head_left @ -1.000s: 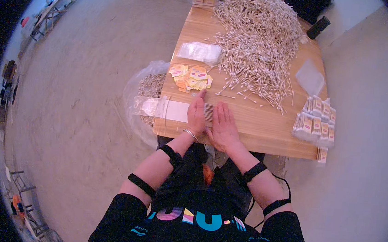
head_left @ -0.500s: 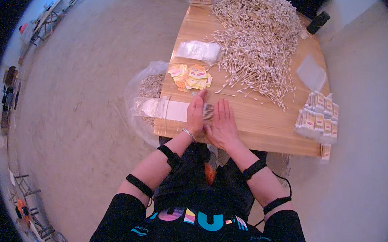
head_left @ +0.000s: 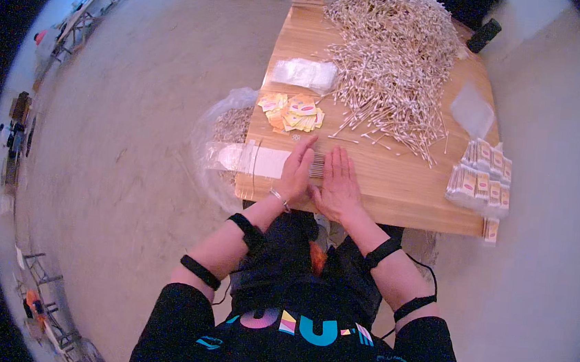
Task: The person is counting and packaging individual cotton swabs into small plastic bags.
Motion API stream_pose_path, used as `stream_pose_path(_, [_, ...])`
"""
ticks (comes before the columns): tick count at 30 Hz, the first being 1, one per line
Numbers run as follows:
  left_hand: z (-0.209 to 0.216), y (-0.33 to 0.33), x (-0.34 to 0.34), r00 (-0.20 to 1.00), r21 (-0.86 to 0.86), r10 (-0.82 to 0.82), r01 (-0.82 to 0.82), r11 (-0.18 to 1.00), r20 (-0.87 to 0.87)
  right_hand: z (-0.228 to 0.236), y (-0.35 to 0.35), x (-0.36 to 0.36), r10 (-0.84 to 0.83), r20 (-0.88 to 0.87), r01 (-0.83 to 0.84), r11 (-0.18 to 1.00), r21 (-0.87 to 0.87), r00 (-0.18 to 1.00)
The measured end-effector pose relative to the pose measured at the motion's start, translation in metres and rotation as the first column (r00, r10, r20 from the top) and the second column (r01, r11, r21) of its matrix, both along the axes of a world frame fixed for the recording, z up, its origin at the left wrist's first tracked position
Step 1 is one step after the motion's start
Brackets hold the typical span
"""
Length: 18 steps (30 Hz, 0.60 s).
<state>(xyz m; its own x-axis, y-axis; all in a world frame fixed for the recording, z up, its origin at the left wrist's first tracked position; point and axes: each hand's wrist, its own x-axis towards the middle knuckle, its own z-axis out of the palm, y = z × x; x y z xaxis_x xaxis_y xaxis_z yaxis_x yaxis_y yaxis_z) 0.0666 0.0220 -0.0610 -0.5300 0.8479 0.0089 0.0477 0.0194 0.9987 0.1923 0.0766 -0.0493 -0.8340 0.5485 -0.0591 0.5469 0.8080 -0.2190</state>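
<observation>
A small row of cotton swabs (head_left: 317,165) lies side by side between my two hands near the table's front edge. My left hand (head_left: 295,173) stands on its edge against the row's left end, its fingers stretched out. On the other side, my right hand (head_left: 342,187) rests palm down with straight fingers, its fingertips beside the swabs. A white strip (head_left: 271,163) inside clear plastic reaches leftward from under my left hand. Above the hands lie small yellow and orange printed cards (head_left: 296,114) in a loose heap.
A large pile of loose cotton swabs (head_left: 398,52) covers the table's far part. Filled packs (head_left: 480,178) are stacked at the right edge, near a clear sheet (head_left: 472,111). Folded clear bags (head_left: 305,74) lie at left. A big plastic sack (head_left: 229,124) holding swabs stands beside the table (head_left: 406,198).
The whole view has shifted slightly, with the table now a little further right. Both hands keep nearly the same pose around the row of swabs.
</observation>
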Motion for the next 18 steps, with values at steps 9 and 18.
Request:
stream_pose_path(9, [0.024, -0.062, 0.005, 0.511, -0.368, -0.413, 0.194, 0.910, -0.753, 0.008, -0.002, -0.001, -0.010, 0.004, 0.010, 1.000, -0.016, 1.000])
stream_pose_path(18, [0.026, -0.062, 0.009, 0.461, -0.394, -0.424, 0.164, 0.904, -0.780, -0.003, -0.001, 0.000, 0.003, -0.067, -0.002, 1.000, 0.029, 0.998])
